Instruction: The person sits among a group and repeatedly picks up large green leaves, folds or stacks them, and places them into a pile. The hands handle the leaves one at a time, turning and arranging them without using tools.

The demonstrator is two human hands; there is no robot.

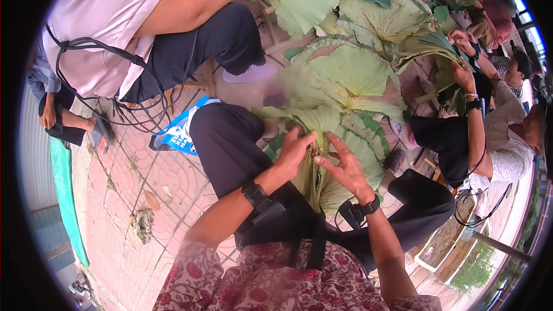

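Your left hand (295, 152) at the bunched leaves (313, 184), grip unclear; right hand (347, 171) spread wide. Likely gathering; next calls for closing gently, evenly.

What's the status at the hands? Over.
Left hand at folded leaves, grip unclear. Right hand open beside them. More leaves crowd just beyond.

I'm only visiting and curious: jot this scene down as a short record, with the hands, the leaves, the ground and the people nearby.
Left hand: at gathered, pale-green veined leaves; grip unclear
Right hand: open, fingers spread, beside the same leaves; contact unclear
Beyond the hands: broad, round green leaves, overlapping
Ground: pink patterned paving
Left of the knees: blue-and-white bag
Nearby: person in pale pink shirt, upper left; others at right
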